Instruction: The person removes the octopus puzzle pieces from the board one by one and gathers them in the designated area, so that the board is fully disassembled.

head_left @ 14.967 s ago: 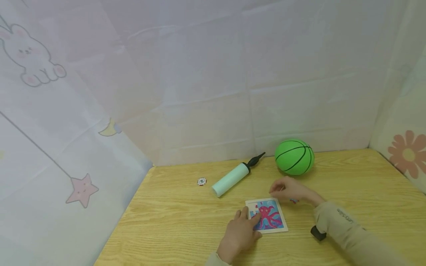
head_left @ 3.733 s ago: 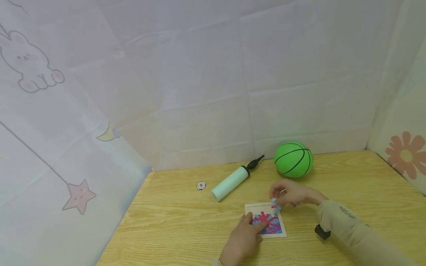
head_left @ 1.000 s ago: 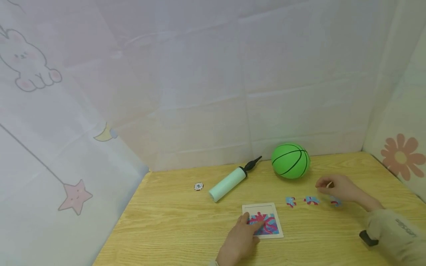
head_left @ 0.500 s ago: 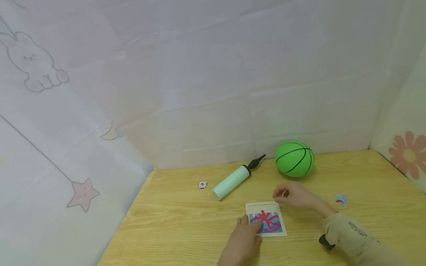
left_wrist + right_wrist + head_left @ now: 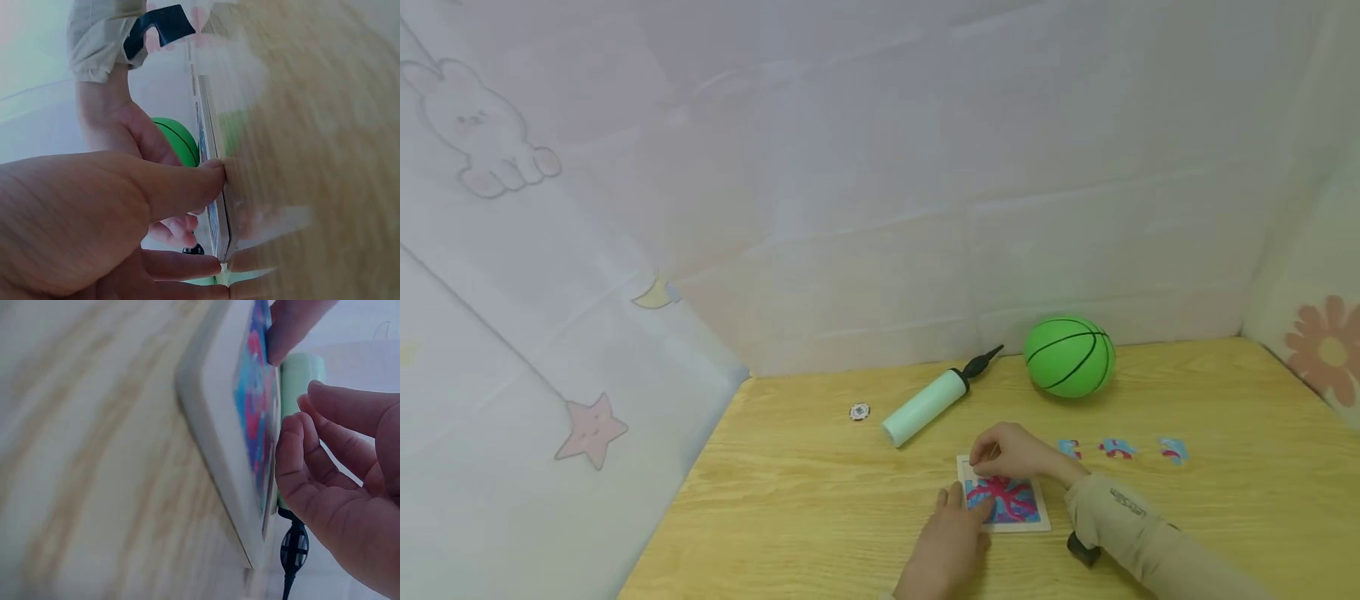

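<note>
A white-framed octopus jigsaw puzzle [image 5: 1011,528] lies on the table, its pink and blue pieces filling the lower part, the upper strip bare. My left hand [image 5: 946,542] steadies it: one finger presses on the picture, and the thumb [image 5: 209,178] lies against the frame's edge. Over the upper part hovers my right hand [image 5: 1015,452], fingers loosely bent, thumb tip close to the index fingertip. No piece shows between the right fingers [image 5: 289,444] in its wrist view. Right of the frame, three loose puzzle pieces [image 5: 1070,449] lie in a row.
Behind the puzzle lies a mint-green hand pump [image 5: 925,408] with a black nozzle. A green ball [image 5: 1070,357] sits near the back curtain. To the pump's left is a small poker chip [image 5: 859,412]. The wooden table [image 5: 790,500] meets curtains at the back and sides.
Fifteen seconds ago the frame held more pieces; 3.7 seconds ago my right hand held one. Since then it moved right over the loose pieces, then back left over the frame. Left hand stays put.
</note>
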A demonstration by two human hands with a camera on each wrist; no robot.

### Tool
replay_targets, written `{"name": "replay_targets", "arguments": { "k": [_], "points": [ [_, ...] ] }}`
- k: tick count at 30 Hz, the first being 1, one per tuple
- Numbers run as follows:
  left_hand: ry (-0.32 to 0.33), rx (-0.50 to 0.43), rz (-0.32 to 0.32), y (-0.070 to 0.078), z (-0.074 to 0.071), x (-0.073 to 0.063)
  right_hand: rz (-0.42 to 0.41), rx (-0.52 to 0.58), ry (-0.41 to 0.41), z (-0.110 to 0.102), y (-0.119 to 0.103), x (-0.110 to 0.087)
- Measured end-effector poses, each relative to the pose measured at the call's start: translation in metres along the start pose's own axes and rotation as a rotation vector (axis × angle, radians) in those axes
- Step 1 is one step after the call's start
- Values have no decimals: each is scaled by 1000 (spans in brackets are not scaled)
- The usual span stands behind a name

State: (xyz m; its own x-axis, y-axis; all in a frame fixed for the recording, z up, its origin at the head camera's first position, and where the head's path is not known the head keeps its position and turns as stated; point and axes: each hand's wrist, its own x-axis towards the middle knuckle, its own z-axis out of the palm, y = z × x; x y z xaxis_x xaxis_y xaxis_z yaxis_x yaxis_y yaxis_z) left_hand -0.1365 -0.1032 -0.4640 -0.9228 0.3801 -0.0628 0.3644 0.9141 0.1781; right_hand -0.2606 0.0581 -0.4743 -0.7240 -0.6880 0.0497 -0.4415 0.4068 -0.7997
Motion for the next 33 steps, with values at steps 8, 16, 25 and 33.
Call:
{"name": "replay_targets", "arguments": {
  "k": [8, 16, 25, 33],
  "points": [
    [0, 42, 3, 0, 1, 0, 32, 27, -45, 4, -2, 7],
    [1, 74, 12, 2, 0, 1, 29, 9, -84, 3, -4, 8],
    [13, 95, 22, 2, -2, -1, 17, 17, -95, 3, -7, 9],
    [7, 96, 21, 2, -2, -1, 27, 16, -109, 3, -10, 9]
  ]
}}
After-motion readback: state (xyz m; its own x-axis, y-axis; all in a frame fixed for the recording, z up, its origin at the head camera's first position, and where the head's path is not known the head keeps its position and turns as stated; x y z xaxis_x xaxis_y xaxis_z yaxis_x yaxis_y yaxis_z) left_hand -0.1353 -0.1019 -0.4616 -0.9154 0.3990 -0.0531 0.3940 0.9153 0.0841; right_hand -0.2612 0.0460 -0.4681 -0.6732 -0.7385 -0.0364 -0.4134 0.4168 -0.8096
